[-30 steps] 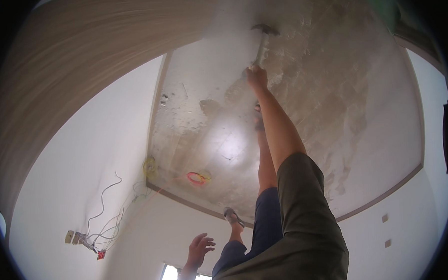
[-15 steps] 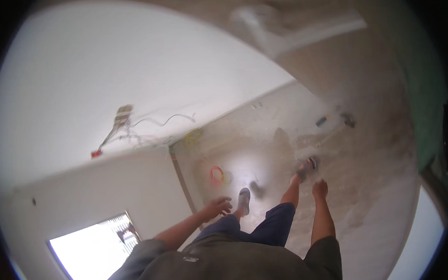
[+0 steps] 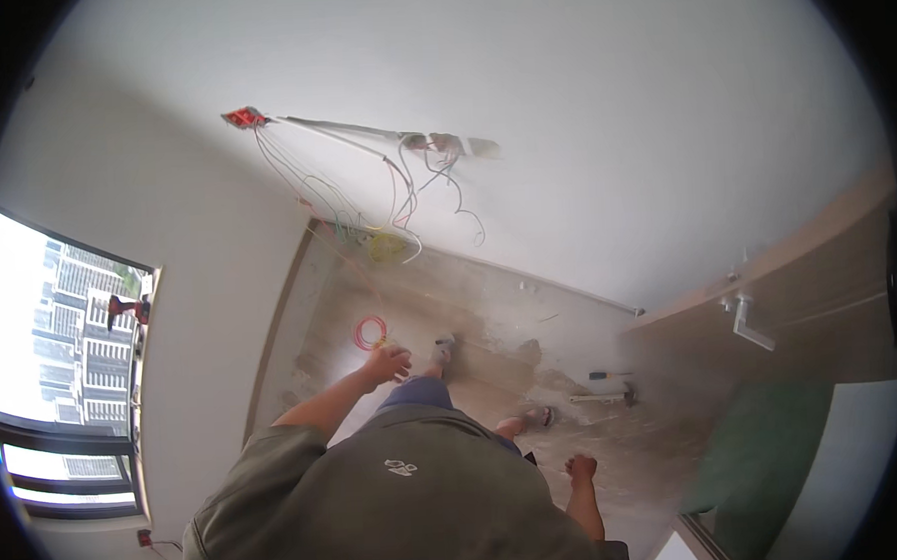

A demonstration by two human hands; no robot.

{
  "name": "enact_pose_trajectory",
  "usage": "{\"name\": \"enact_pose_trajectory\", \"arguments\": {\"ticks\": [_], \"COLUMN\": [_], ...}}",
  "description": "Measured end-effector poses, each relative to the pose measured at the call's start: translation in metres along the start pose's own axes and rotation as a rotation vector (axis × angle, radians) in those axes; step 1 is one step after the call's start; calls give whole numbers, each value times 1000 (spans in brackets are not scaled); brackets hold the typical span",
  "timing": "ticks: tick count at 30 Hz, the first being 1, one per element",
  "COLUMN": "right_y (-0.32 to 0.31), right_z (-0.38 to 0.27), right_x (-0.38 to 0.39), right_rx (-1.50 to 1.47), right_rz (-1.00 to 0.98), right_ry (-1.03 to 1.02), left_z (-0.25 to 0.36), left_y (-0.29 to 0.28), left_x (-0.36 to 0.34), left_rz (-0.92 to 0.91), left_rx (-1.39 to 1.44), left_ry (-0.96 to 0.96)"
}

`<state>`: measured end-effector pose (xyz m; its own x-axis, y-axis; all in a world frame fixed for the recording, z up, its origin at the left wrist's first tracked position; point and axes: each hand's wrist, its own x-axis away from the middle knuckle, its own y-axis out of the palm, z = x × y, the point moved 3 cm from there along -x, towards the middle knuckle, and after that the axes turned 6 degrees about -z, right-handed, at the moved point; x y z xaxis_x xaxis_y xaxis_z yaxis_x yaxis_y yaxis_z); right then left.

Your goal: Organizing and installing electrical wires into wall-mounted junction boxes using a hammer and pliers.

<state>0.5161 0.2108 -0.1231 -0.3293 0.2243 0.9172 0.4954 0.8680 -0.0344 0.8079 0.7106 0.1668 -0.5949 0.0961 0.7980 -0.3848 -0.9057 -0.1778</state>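
Left hand point(image 3: 390, 365) in front of you, fingers loosely bent and part open, nothing seen in it; in view it sits just beside the red cable coil point(image 3: 370, 331) on the floor, contact not clear. Right hand point(image 3: 581, 466) low at your side, curled nearly closed, nothing showing from it; too small to rule out something inside. Hammer point(image 3: 606, 397) lies on the dusty floor point(image 3: 642, 462), near your right foot point(image 3: 539, 416), a slim dark-handled tool point(image 3: 599, 376) close by it. Footing matters most: place each step flat, clear of the hammer handle, which could roll underfoot. Lift your left foot point(image 3: 443, 348) well over the coil, and keep your arms away from the loose wires point(image 3: 404, 187) on the wall.
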Motion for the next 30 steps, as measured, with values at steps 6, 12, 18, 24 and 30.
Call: {"name": "enact_pose_trajectory", "arguments": {"ticks": [6,12,18,24,30], "right_y": [143,344,524,611,668], "right_z": [-147,-255,-343,-403,-440], "right_x": [65,155,260,274,226], "right_rx": [250,571,763,713,731], "right_rz": [27,-84,-156,-307,-44], "right_ry": [-358,-697,-1156,-1192,-1246], "left_z": [34,168,258,287,314], "left_y": [-115,-209,-232,-223,-226], "left_x": [-55,-108,-147,-157,-153], "left_rz": [153,4,-212,-274,-321], "left_rx": [346,463,607,756,657], "left_ry": [252,633,672,608,642]}}
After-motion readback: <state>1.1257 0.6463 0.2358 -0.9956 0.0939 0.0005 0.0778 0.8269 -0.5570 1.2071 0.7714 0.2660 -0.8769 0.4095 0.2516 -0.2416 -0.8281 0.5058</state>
